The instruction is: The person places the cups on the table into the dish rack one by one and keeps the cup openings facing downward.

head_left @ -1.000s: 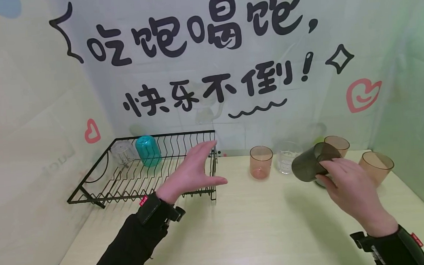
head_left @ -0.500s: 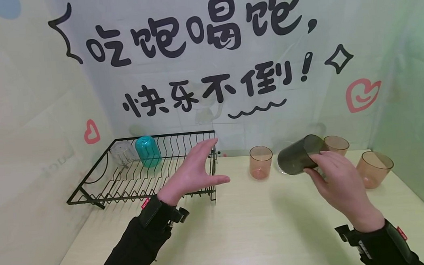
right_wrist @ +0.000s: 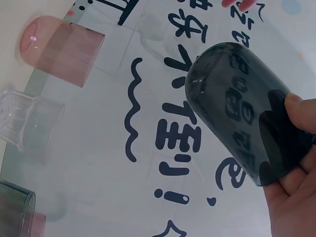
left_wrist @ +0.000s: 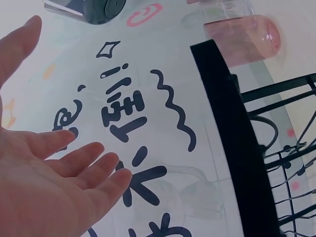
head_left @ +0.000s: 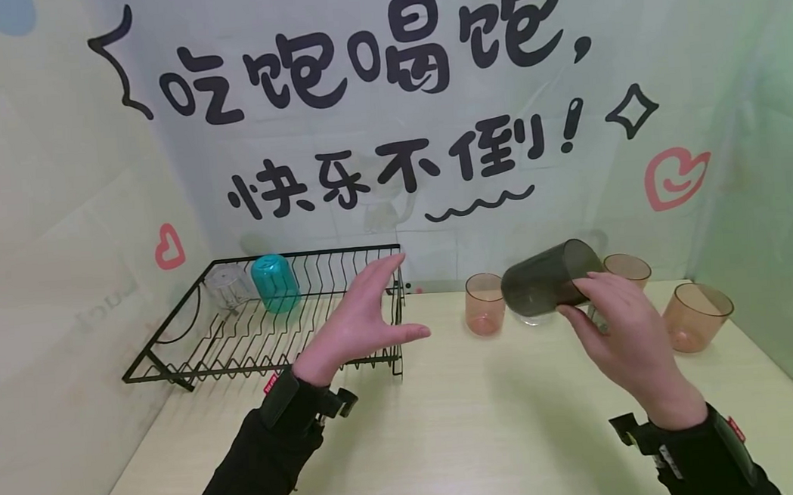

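Observation:
My right hand point(head_left: 630, 339) grips a smoky dark-grey cup point(head_left: 542, 280) near its rim, thumb on one side and fingers on the other. The cup is tilted in the air, its base pointing left and its mouth towards my hand. In the right wrist view the see-through cup point(right_wrist: 232, 108) shows its rounded base. My left hand point(head_left: 356, 322) hovers at the right end of a black wire dish rack point(head_left: 342, 248), thumb and fingers spread, holding nothing. Upside down in the rack are a turquoise cup point(head_left: 275, 284) and a clear cup point(head_left: 228, 286).
An orange-pink cup point(head_left: 485, 306) stands right of the rack. A clear glass point(right_wrist: 29, 121) stands beside it, partly hidden in the head view. Two more pinkish cups stand at the right, one at the back point(head_left: 628, 267). A greenish-grey glass point(right_wrist: 15, 210) shows in the right wrist view.
My right hand has carried the dark cup left and slightly up, towards the left hand, now overlapping the clear glass. My left hand stays nearly still.

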`<state>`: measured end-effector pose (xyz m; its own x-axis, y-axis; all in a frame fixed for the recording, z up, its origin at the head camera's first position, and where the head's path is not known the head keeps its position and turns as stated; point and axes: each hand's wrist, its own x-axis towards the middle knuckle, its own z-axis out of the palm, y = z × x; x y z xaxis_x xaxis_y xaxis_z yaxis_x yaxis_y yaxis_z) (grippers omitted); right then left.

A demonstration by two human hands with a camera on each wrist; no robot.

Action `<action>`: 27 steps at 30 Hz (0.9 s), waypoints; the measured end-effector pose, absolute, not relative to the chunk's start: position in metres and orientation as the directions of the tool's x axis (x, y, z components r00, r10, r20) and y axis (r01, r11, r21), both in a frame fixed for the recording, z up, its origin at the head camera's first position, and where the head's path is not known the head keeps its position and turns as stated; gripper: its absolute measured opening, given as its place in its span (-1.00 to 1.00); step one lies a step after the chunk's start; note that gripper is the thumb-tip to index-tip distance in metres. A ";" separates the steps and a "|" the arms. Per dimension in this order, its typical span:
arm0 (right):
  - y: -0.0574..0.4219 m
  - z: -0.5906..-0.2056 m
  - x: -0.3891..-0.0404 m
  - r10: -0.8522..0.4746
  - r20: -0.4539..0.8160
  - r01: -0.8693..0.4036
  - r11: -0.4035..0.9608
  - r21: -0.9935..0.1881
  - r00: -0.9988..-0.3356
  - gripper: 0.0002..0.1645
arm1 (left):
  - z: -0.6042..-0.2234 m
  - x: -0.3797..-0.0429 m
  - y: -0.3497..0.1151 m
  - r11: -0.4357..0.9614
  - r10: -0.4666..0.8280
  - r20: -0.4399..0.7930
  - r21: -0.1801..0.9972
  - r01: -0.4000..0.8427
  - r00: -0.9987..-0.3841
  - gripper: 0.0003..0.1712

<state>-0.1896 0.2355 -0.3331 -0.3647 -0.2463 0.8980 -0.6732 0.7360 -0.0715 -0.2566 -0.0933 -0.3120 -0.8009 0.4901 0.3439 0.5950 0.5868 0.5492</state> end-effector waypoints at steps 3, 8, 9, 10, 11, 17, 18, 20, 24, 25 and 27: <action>0.230 -0.332 -0.190 -0.220 0.909 -0.696 0.712 -0.097 -0.353 -0.30 | -0.312 -0.255 -0.093 0.578 0.488 0.351 0.556 0.597 -0.799 0.26; 0.222 -0.330 -0.189 -0.181 0.915 -0.710 0.689 -0.145 -0.362 -0.29 | -0.309 -0.252 -0.092 0.566 0.485 0.353 0.571 0.595 -0.800 0.26; 0.221 -0.329 -0.189 -0.176 0.914 -0.711 0.686 -0.152 -0.366 -0.30 | -0.308 -0.252 -0.092 0.562 0.485 0.356 0.573 0.597 -0.799 0.26; 0.219 -0.328 -0.189 -0.172 0.912 -0.710 0.686 -0.160 -0.373 -0.29 | -0.308 -0.251 -0.092 0.560 0.483 0.359 0.574 0.597 -0.799 0.26; 0.218 -0.328 -0.189 -0.167 0.913 -0.712 0.682 -0.166 -0.373 -0.29 | -0.307 -0.251 -0.092 0.557 0.482 0.362 0.576 0.598 -0.798 0.26; 0.212 -0.326 -0.189 -0.147 0.926 -0.732 0.660 -0.170 -0.348 -0.32 | -0.306 -0.249 -0.091 0.533 0.476 0.379 0.593 0.603 -0.794 0.23; 0.211 -0.326 -0.189 -0.146 0.927 -0.738 0.652 -0.173 -0.346 -0.32 | -0.306 -0.249 -0.091 0.528 0.475 0.382 0.597 0.604 -0.793 0.23; 0.209 -0.326 -0.189 -0.143 0.928 -0.755 0.629 -0.184 -0.345 -0.34 | -0.305 -0.248 -0.090 0.513 0.477 0.389 0.604 0.609 -0.788 0.23; 0.204 -0.327 -0.189 -0.114 0.927 -0.796 0.556 -0.238 -0.356 -0.38 | -0.304 -0.247 -0.087 0.481 0.481 0.403 0.621 0.618 -0.779 0.22; 0.203 -0.327 -0.189 -0.104 0.924 -0.804 0.534 -0.261 -0.368 -0.39 | -0.304 -0.247 -0.087 0.472 0.483 0.406 0.625 0.621 -0.776 0.21; 0.200 -0.327 -0.188 -0.082 0.913 -0.813 0.491 -0.311 -0.399 -0.44 | -0.304 -0.246 -0.085 0.455 0.484 0.413 0.634 0.625 -0.771 0.20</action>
<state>-0.1885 0.1997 -0.3274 -0.3992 -0.0820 0.9132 -0.8135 0.4911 -0.3115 -0.2457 -0.0854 -0.3036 -0.7715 0.4842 0.4128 0.6250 0.4551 0.6343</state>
